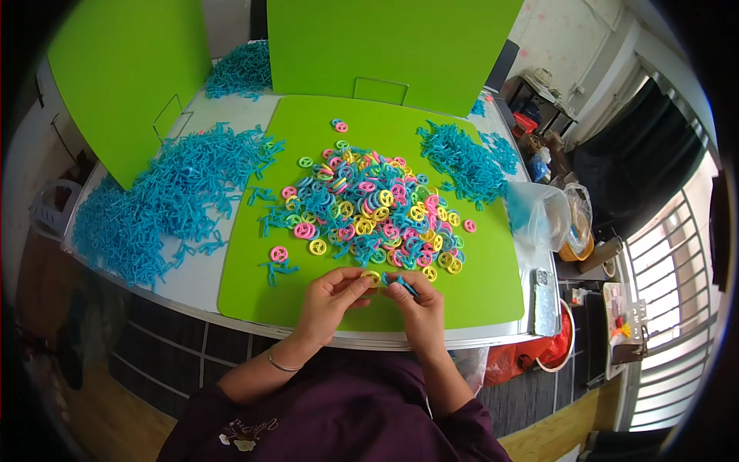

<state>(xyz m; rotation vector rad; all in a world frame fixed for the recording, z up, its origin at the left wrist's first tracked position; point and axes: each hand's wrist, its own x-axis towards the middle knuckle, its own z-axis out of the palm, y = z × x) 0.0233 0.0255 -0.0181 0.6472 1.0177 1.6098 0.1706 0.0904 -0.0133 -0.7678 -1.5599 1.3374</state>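
Over the near part of a green mat [254, 296], my left hand [332, 302] pinches a small yellow plastic wheel [371, 277] between thumb and fingers. Close beside it, my right hand [419, 306] grips a small blue plastic piece [405, 286], its far end almost at the wheel; whether the two touch I cannot tell. Just beyond both hands lies a mixed heap of small wheels [369, 208] in pink, yellow, green and blue, with blue pieces among them. Left of my left hand, a loose pink wheel [279, 254] lies next to a few blue pieces [275, 271].
Large piles of blue pieces lie left [177, 181] and right [462, 160] of the mat. Upright green boards [385, 50] stand behind and at the left. A phone [544, 300] lies at the table's right edge, near a clear plastic bag [536, 215].
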